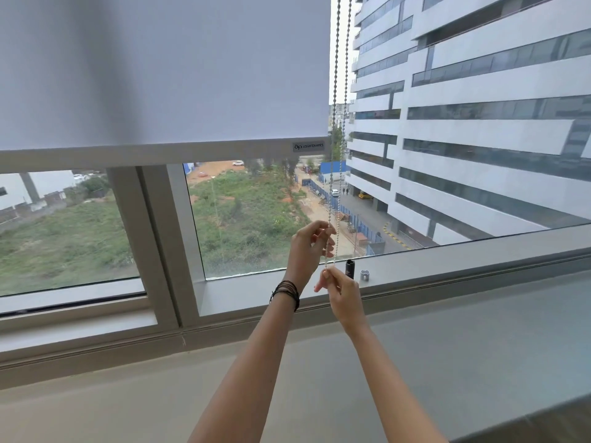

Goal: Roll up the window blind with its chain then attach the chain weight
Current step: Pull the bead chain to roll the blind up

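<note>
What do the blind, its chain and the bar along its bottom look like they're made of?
The blind looks like pale matte fabric: flat, no shine. The chain is small round grey beads, metal or plastic, unclear. The bottom bar is smooth grey, likely painted metal or plastic.

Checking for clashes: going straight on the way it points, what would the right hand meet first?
Probably the left hand, holding the bead chain just above it, though depth is unclear.

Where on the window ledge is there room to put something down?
The wide grey sill is bare on either side of the arms. The narrow frame ledge is free to the right of the small grey clip. It is crowded around the chain: the left hand and right hand pinch it, with the black weight close by.
</note>
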Demonstrator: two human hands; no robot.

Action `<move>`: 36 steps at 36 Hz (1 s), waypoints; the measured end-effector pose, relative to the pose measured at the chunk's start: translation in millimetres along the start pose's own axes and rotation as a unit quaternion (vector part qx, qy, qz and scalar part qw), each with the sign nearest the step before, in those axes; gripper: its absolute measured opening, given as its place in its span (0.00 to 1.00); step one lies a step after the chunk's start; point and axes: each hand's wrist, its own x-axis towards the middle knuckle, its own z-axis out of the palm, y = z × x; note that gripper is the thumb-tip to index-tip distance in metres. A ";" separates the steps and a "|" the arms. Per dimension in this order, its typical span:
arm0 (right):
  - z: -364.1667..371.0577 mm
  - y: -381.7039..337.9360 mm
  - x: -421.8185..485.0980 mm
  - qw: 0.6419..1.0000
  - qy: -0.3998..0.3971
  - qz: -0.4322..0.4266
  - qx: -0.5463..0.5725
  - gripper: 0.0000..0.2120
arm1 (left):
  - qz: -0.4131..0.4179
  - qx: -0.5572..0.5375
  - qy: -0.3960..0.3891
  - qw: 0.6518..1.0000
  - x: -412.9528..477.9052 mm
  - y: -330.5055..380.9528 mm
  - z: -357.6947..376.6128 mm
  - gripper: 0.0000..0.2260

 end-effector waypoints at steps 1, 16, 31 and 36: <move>1.4 2.1 -1.3 1.000 -0.003 0.001 -0.004 0.13 | -0.001 0.002 0.000 1.000 -1.2 -2.3 -0.8 0.06; 10.7 26.1 -28.7 0.976 -0.072 0.081 -0.191 0.12 | -0.090 -0.012 -0.050 0.995 -25.0 -39.5 -9.3 0.06; -17.2 12.1 -23.7 0.986 -0.105 0.069 -0.111 0.10 | -0.090 0.007 -0.086 0.992 -32.0 -42.0 -9.6 0.06; -37.3 -7.1 -0.9 0.996 -0.030 0.065 -0.044 0.14 | -0.074 0.015 -0.089 0.993 -34.8 -40.5 -10.9 0.06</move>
